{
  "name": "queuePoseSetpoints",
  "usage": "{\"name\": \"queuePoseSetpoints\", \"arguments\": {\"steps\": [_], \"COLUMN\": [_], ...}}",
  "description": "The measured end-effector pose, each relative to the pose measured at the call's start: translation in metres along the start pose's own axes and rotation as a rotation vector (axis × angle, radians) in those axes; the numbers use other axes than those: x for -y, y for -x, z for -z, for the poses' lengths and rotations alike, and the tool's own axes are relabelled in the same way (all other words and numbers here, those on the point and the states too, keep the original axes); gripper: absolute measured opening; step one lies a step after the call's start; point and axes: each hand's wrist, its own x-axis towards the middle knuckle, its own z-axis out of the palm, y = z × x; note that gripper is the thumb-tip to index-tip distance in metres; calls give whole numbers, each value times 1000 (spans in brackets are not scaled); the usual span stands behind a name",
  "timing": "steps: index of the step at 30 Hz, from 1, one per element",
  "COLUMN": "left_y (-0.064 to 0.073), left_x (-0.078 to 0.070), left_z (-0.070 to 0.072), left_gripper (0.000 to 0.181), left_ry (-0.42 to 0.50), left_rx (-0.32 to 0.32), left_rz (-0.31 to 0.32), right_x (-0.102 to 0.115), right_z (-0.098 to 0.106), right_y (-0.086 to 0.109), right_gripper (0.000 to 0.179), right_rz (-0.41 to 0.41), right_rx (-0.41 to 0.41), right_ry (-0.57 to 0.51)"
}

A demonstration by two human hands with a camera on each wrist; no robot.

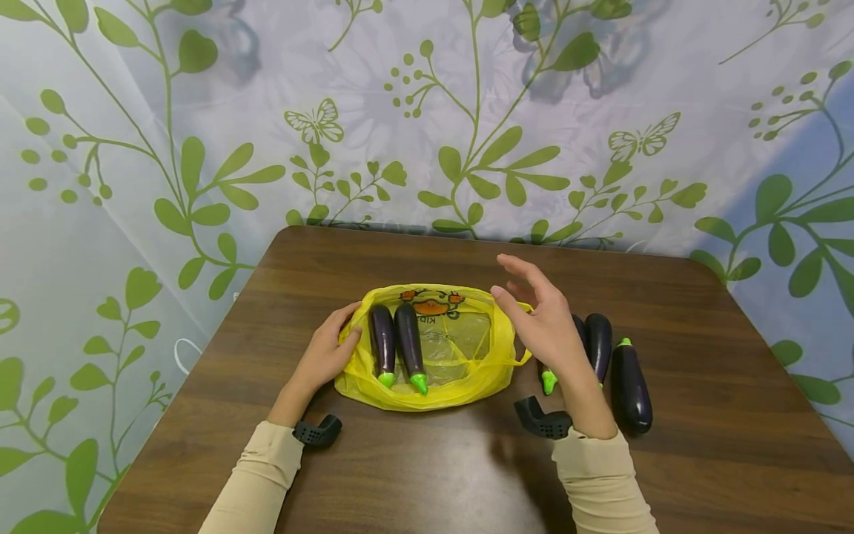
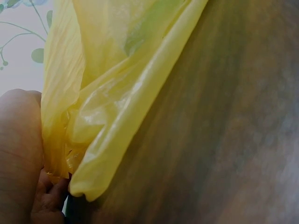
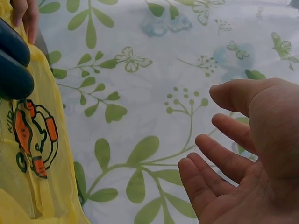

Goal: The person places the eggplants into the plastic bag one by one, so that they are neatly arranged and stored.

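Observation:
A yellow plastic bag [image 1: 460, 382] lies with its mouth wide on the table, a printed cartoon showing on its far inner wall. Two dark purple eggplants, a left one [image 1: 382, 337] and a right one [image 1: 408, 337], lie side by side in its left part, green stem ends toward me. My left hand [image 1: 328, 348] grips the bag's left rim, thumb over the edge. Above the bag's right edge, my right hand [image 1: 543, 319] is raised, its fingers spread and holding nothing. Right of the bag lie more eggplants [image 1: 630, 386], partly hidden behind my right hand and wrist.
The brown wooden table [image 1: 414, 475] ends at the back against a white cloth [image 1: 373, 148] with green leaf and butterfly prints. A bag handle [image 1: 525, 357] sticks out at the bag's right side. Black wrist mounts sit on both forearms.

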Motion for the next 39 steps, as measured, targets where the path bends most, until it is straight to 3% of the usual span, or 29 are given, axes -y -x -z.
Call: {"name": "queuePoseSetpoints", "arguments": {"steps": [39], "left_y": [0], "left_x": [0], "left_z": [1], "left_gripper": [52], "left_ry": [7], "left_rx": [-4], "left_rz": [-7], "right_x": [-21], "right_z": [25], "right_y": [-1], "right_gripper": [53], "right_rz": [-56], "right_rx": [-128], "right_ry": [109]}}
